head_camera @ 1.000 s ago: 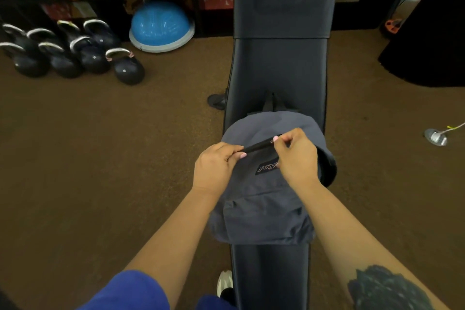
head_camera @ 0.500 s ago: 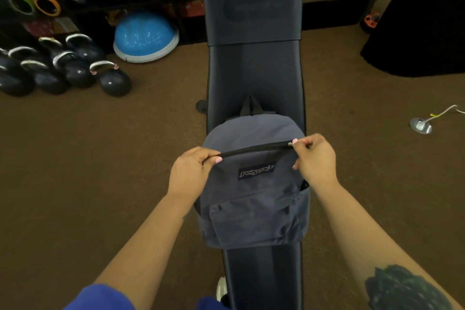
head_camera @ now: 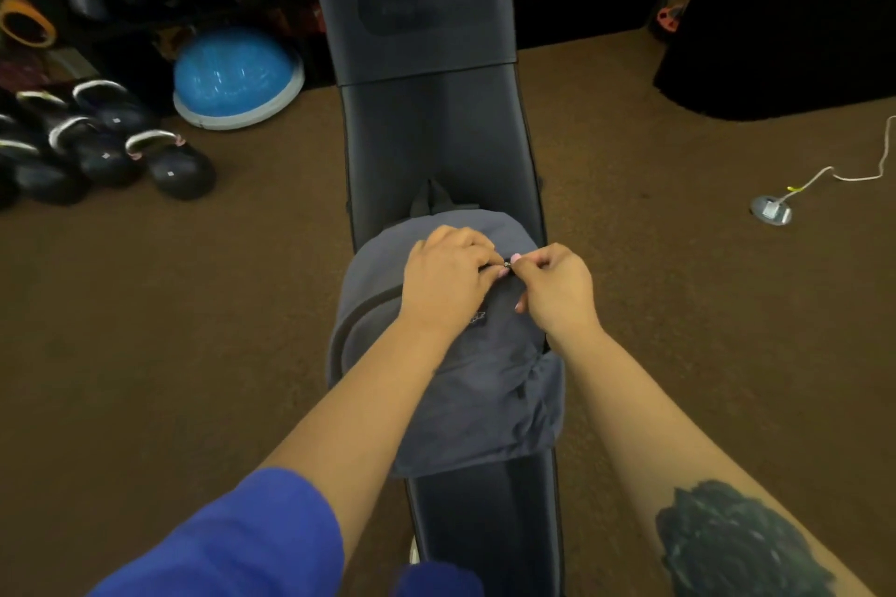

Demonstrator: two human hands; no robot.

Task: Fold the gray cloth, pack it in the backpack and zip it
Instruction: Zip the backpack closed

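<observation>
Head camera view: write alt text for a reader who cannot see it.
Two hands meet at the zipper pull on top of a gray backpack lying on a dark padded bench; the right hand pinches the pull and the left hand grips the fabric beside it. Kettlebells and a blue balance dome sit on brown carpet to the left.

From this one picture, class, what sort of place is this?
Probably a home gym or fitness room: kettlebells on the carpet, a blue balance dome, and a padded bench under the backpack.
</observation>
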